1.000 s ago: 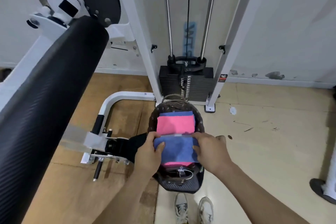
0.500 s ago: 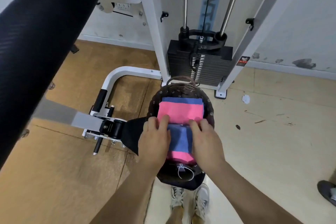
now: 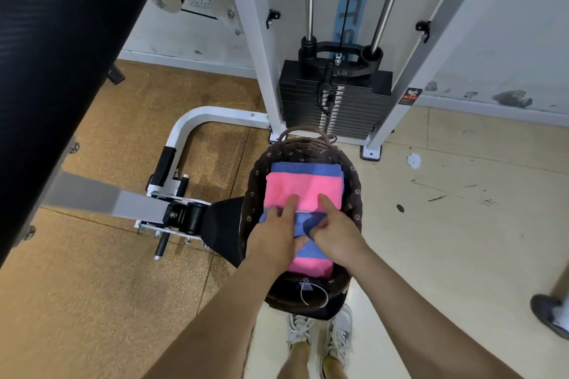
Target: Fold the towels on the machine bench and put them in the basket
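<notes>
A dark woven basket [image 3: 354,184] stands on the floor in front of the weight stack. Inside lie folded towels: a blue one [image 3: 304,168] at the far end, a pink one [image 3: 303,189] on top of it, and nearer me a folded blue towel [image 3: 309,251] over another pink one [image 3: 309,266]. My left hand [image 3: 275,229] and my right hand [image 3: 334,229] both rest on the near blue towel, fingers pressing it down and reaching onto the pink towel. The hands hide most of that blue towel.
The black padded machine bench [image 3: 61,49] crosses the upper left. A white frame with a black foot pad [image 3: 221,224] sits left of the basket. The weight stack [image 3: 335,101] stands behind. My shoes [image 3: 320,332] are just below the basket. Another person's shoe [image 3: 548,314] is at right.
Both hands have pushed the blue towel down into the basket and slid together over its middle. The view has tilted down and closer to the basket.
</notes>
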`<state>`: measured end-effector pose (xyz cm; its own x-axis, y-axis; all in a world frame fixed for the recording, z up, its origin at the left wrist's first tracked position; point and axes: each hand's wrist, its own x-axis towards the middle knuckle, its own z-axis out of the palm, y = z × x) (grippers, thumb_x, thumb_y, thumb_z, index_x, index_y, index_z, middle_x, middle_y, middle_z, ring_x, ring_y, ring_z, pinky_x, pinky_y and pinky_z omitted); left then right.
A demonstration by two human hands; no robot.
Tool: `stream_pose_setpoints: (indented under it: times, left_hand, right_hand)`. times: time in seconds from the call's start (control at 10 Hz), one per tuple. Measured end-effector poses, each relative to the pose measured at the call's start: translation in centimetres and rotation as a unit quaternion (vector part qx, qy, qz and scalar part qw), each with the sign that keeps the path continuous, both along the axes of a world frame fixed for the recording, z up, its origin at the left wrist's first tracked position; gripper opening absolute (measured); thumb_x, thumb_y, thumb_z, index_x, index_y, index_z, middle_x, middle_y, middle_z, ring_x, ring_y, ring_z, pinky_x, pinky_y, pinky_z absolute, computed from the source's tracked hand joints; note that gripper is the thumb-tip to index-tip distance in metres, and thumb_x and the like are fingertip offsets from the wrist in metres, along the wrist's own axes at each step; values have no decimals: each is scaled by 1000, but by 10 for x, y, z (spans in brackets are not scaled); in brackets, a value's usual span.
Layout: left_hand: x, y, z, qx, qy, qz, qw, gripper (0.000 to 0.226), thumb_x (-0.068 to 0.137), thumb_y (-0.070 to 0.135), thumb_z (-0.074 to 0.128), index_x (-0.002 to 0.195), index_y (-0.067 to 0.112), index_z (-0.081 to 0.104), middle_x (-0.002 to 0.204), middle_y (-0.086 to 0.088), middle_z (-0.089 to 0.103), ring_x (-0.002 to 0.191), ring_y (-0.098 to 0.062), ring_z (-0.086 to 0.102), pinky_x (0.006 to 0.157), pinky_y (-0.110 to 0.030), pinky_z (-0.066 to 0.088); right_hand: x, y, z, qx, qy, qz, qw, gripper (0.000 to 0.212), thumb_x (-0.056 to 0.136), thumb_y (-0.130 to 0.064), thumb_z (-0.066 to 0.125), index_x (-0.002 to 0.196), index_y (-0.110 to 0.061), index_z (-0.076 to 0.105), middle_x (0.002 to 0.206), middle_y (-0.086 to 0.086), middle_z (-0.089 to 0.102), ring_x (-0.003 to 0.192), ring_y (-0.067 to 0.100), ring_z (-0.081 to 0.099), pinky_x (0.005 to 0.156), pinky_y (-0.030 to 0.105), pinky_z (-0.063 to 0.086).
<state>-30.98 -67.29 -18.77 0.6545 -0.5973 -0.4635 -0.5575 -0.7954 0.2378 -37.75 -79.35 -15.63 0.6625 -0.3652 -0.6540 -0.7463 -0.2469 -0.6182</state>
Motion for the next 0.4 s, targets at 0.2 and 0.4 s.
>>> stream_pose_setpoints:
  times: [0.2, 0.4]
  left_hand:
    - [14, 17, 21, -129, 96, 38, 986, 59, 95, 13, 50, 149, 26, 30, 133, -10, 46, 107, -27, 57, 92, -34, 45]
    - [6, 37, 39, -238, 114, 226, 938, 35, 91, 6, 54, 120, 23, 64, 96, -2, 62, 78, -14, 59, 75, -25, 49]
  right_hand:
    - [-18, 7, 28, 173, -79, -171, 967, 58, 90, -3, 54, 138, -34, 44, 107, -7, 63, 92, 13, 59, 82, 31, 50]
    - [-49, 18, 66, 128, -107, -231, 958, 40, 89, 4, 52, 113, -26, 60, 94, -6, 63, 84, 9, 58, 82, 28, 47]
